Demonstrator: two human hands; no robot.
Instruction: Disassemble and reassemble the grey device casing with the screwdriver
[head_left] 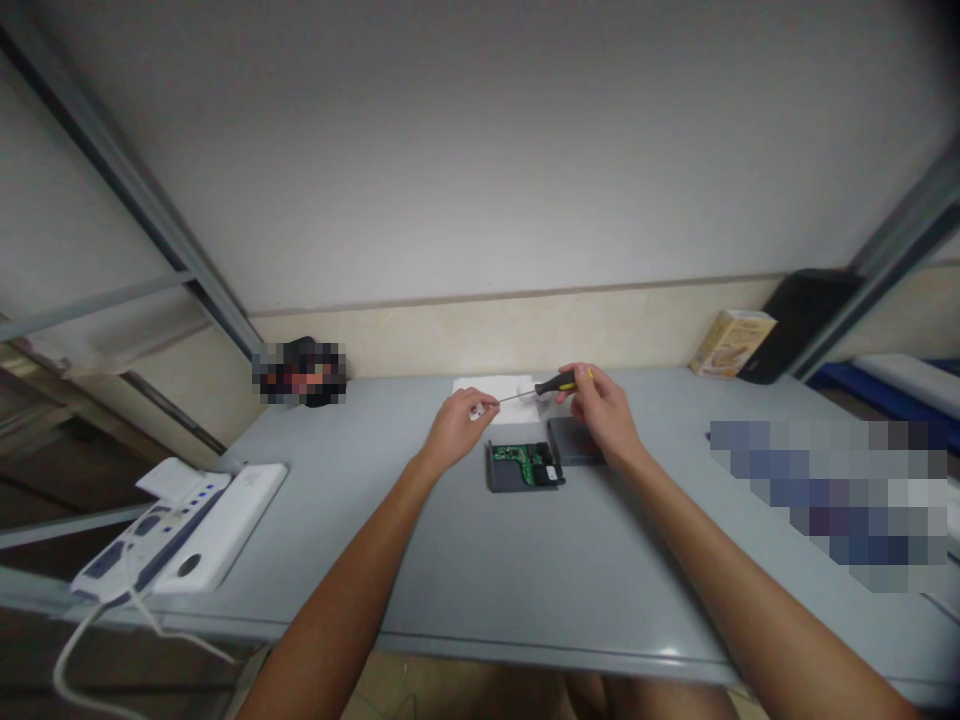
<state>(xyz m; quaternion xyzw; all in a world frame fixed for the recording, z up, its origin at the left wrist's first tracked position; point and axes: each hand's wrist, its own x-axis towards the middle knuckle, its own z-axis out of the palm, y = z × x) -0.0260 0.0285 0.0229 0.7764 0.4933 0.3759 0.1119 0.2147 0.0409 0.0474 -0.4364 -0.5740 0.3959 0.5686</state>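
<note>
A screwdriver (556,384) with a black and yellow handle is gripped in my right hand (604,410), its thin shaft pointing left. My left hand (461,425) is closed in a pinch right at the screwdriver's tip; what sits between those fingertips is too small to make out. Below the hands lies an opened dark casing (506,478) with a green circuit board (517,456) and black parts inside it. Beside it, partly under my right hand, rests a dark flat panel (571,443). Behind the hands is a white sheet (517,408), partly covered by them.
A white power strip (150,535) with cables and a white flat box (232,520) lie on the left of the grey table (525,580). A small yellowish box (731,343) and a black case (802,320) stand at the back right. Blurred items flank both sides.
</note>
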